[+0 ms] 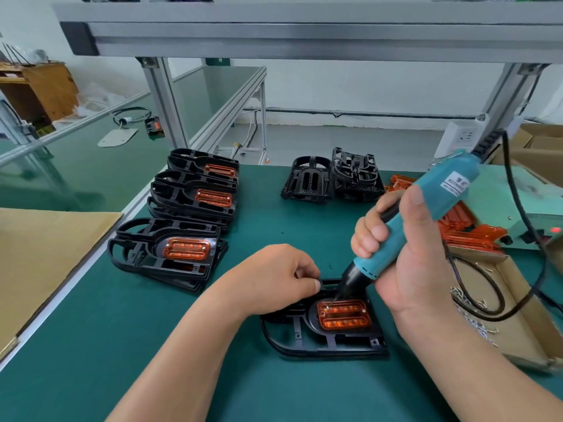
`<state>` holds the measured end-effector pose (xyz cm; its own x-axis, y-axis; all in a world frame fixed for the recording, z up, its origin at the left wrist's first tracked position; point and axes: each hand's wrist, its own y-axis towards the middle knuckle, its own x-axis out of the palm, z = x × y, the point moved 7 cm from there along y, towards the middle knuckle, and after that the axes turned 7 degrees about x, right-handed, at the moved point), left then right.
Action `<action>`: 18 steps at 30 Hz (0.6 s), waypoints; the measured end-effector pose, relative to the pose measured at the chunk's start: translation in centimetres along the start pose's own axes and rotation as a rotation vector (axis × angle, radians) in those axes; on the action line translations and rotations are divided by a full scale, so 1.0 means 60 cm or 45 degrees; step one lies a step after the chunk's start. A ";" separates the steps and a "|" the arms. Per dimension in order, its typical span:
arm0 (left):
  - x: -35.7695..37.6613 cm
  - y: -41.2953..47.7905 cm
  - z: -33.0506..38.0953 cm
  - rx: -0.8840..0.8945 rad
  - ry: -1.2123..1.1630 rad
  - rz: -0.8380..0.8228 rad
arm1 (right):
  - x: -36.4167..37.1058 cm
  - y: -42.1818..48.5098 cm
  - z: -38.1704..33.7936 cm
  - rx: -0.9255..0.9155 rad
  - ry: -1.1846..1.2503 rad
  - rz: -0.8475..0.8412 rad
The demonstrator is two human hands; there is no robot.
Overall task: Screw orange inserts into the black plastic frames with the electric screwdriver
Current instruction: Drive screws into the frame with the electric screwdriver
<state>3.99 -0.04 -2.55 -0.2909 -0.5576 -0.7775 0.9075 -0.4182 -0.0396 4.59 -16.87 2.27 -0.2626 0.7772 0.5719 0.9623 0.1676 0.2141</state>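
On the green table mat (213, 391), closest of all, a black frame (323, 345) lies flat. The left hand (274, 278) hides its top left part and pinches its edge with curled fingers. The right hand (408, 257) is wrapped tight round a tilted blue electric screwdriver (432, 208). Just right sits a cardboard box (524, 336) with little silver screws (475, 324). To the left are stacks of finished frames (164, 251). Farther back stand empty black frames (332, 178), and a heap of loose orange inserts (469, 236) peeks out behind the right hand. In the near frame's round end sits a shiny, see-through orange insert (344, 315); the screwdriver tip touches its top left corner.
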 end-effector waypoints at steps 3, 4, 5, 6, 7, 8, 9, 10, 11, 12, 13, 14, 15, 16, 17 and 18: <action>0.002 0.001 0.002 0.003 -0.014 -0.007 | 0.012 0.002 0.006 0.020 -0.022 -0.025; 0.002 0.001 0.002 0.002 -0.023 -0.008 | 0.014 0.002 0.007 0.028 -0.027 -0.034; 0.002 0.000 0.002 0.001 -0.031 -0.008 | 0.016 0.002 0.009 0.034 -0.035 -0.042; 0.002 0.000 0.001 0.001 -0.037 -0.006 | 0.018 0.002 0.010 0.038 -0.045 -0.050; 0.002 0.000 0.002 0.003 -0.042 -0.003 | 0.019 0.002 0.012 0.042 -0.054 -0.058; 0.001 0.000 0.002 0.005 -0.045 0.000 | 0.019 0.001 0.013 0.047 -0.062 -0.065; 0.001 0.000 0.003 0.009 -0.047 0.003 | 0.020 0.001 0.014 0.052 -0.070 -0.072; 0.001 0.001 0.004 0.012 -0.047 0.001 | 0.020 0.001 0.015 0.057 -0.077 -0.080; 0.001 0.001 0.005 0.017 -0.046 -0.002 | 0.021 0.000 0.016 0.062 -0.083 -0.089; 0.002 0.002 0.006 0.019 -0.047 -0.005 | 0.023 0.000 0.016 0.069 -0.095 -0.098; 0.002 0.002 0.006 0.019 -0.048 -0.009 | 0.026 0.000 0.016 0.078 -0.112 -0.108; 0.003 0.002 0.007 0.019 -0.048 -0.013 | 0.031 0.001 0.017 0.089 -0.131 -0.123; 0.003 0.002 0.009 0.024 -0.044 -0.016 | 0.038 0.002 0.017 0.101 -0.150 -0.148; 0.002 0.002 0.010 0.027 -0.040 -0.014 | 0.047 0.004 0.018 0.114 -0.172 -0.181; 0.002 0.002 0.010 0.031 -0.045 -0.014 | 0.057 0.006 0.020 0.131 -0.205 -0.214; 0.002 0.002 0.011 0.034 -0.058 -0.014 | 0.066 0.007 0.022 0.151 -0.251 -0.244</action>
<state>3.86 -0.63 -2.23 -0.3150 -0.5847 -0.7476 0.8959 -0.4432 -0.0309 4.04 -12.90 3.60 -0.4330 0.8253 0.3624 0.9009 0.3836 0.2028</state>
